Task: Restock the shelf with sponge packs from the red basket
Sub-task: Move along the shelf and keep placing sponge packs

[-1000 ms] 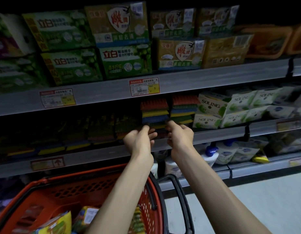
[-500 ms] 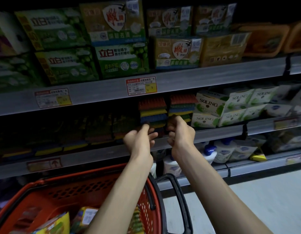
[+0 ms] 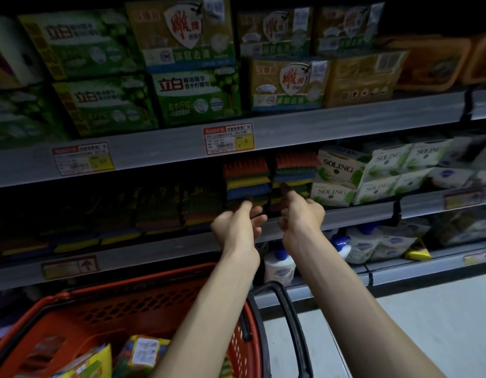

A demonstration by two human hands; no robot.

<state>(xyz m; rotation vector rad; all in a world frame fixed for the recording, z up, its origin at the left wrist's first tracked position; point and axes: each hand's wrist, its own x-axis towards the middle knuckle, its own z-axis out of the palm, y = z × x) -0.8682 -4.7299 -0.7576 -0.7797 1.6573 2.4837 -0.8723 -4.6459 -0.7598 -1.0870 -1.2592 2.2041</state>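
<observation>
Left hand [image 3: 236,227]: curling at left sponge stack [image 3: 247,178] base.
Right hand [image 3: 301,216]: thumb touching right sponge stack [image 3: 295,170].
Grip: unclear in both.
Stacks: sitting just beyond fingertips.

Both arms are bare and stretched forward and upward. The forearms come in from the bottom of the view and draw closer together toward the wrists. The left hand [image 3: 237,227] and the right hand [image 3: 301,216] are side by side at nearly the same height, close together but not touching, with their backs toward the camera. The left hand's fingers [image 3: 258,212] are curled in, and its thumb side is lifted highest. The right hand points one finger [image 3: 291,197] upward, with the others folded under the palm. It is too dark to tell whether either hand pinches anything.
</observation>
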